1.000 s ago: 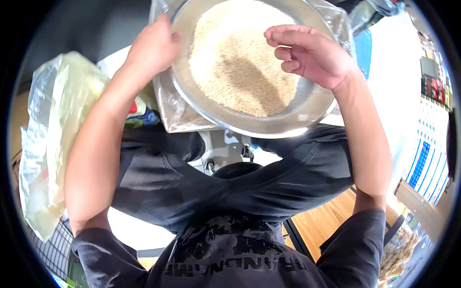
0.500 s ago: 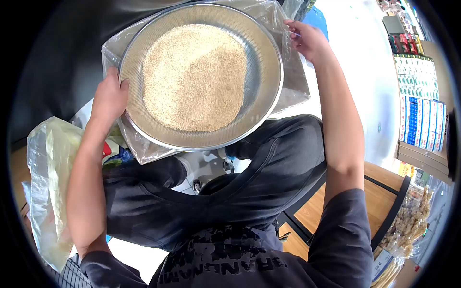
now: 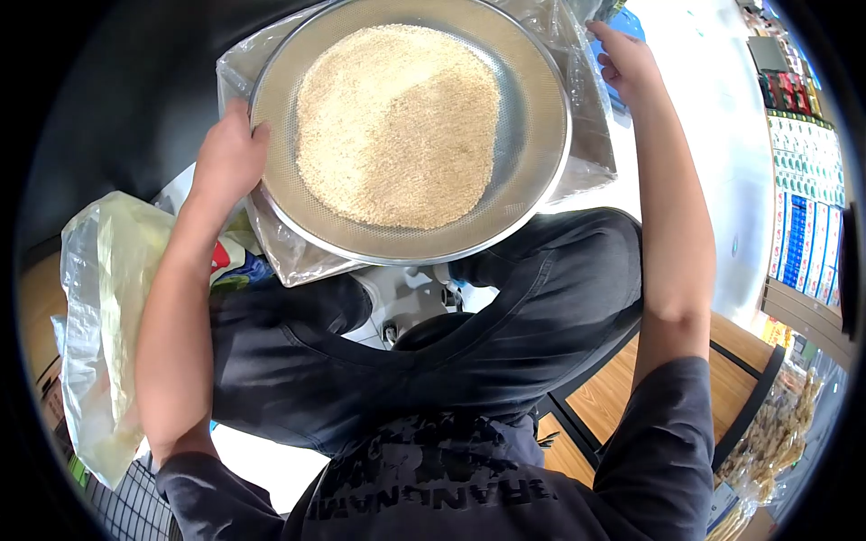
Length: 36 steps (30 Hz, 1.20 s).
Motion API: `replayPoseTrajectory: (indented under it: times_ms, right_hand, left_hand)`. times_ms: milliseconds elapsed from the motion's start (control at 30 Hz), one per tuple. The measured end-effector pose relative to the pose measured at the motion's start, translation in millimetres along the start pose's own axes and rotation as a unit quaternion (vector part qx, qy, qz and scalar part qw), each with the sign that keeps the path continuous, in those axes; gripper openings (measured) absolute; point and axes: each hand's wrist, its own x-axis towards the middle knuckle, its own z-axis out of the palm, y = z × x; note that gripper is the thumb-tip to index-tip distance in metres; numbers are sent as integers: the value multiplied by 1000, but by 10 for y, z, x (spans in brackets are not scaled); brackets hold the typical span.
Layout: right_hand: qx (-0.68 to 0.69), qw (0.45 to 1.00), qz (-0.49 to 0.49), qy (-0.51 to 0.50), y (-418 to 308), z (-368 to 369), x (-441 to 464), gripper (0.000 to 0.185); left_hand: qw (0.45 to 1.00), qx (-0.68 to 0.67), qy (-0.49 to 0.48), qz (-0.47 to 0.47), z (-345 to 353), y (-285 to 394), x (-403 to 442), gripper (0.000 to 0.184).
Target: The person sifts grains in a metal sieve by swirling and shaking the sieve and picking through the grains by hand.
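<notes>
A round metal mesh sieve (image 3: 532, 135) sits at the top centre, over my knees. It holds a broad heap of small pale beige grains (image 3: 397, 126), half in bright light and half in shadow. Under and around the sieve lies a clear plastic bag (image 3: 591, 135). My left hand (image 3: 233, 151) is closed on the left side of the sieve, thumb over the rim and the bag bunched by the fingers. My right hand (image 3: 624, 61) is at the upper right with curled fingers, pinched at the bag's edge; the exact contact is hard to see.
A yellowish plastic bag (image 3: 122, 307) stands by my left forearm, with a black wire basket (image 3: 135, 505) below it. To the right are a wooden shelf (image 3: 604, 397), bagged dried goods (image 3: 780, 415) and stacked blue and white boxes (image 3: 803, 243).
The whole view has shifted, so the sieve, the bag and both hands appear a little further right and higher. Both hands keep about the same hold.
</notes>
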Motion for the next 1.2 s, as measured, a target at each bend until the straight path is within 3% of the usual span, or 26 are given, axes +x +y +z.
replayPoseTrajectory:
  times_ms: [67,200,233,367,433,600,667,733,767,800,867,900,1000,1067,1133,1200]
  right_hand:
    - [-28,999,-31,-24,-78,128,-301,40]
    - [-158,970,32,-182,-136,274,-597,45]
    - [-218,962,18,-165,-143,335,-684,47]
    - [-248,945,11,-212,-70,420,-524,44]
    - [-357,918,-93,-143,-60,529,-612,48]
    - [-310,929,-152,-131,-37,316,-646,48]
    - [-270,939,-160,-144,-144,270,-746,48]
    - [-104,983,-88,-125,-269,323,-875,46]
    - [-73,984,-114,-116,-290,392,-936,45]
    - [-64,983,-121,-119,-320,447,-966,45]
    - [-205,950,-200,-129,-341,535,-1030,42]
    - [-179,955,-188,-142,-404,534,-1084,43]
    - [-55,985,-119,-109,-397,411,-1007,45]
    - [-88,981,-127,-117,-447,449,-1064,47]
    - [-157,968,-180,-83,-407,656,-1217,41]
    - [-135,964,-199,-110,-353,668,-1138,40]
  left_hand:
    - [1000,5,-14,-13,-40,47,-8,34]
    - [1000,11,-17,-7,-14,-10,14,35]
    - [1000,12,-16,-11,-21,12,10,35]
    - [1000,-3,3,-10,49,-58,18,31]
    - [1000,-8,-8,-22,53,-61,13,33]
    - [998,-62,5,-27,-21,-78,24,34]
    - [990,-115,77,11,-183,-7,-93,35]
    - [986,-131,102,7,-308,35,-265,31]
    - [979,-161,122,14,-374,64,-285,28]
    - [979,-154,130,15,-472,18,-283,28]
    - [942,-296,149,-45,-676,-86,-307,18]
    - [936,-309,156,-61,-670,-91,-305,12]
    - [974,-81,207,44,-353,132,-376,13]
    - [978,-128,165,-11,-457,172,-432,16]
    - [941,-302,151,-33,-616,-189,-355,20]
    - [935,-318,150,-45,-688,-224,-294,22]
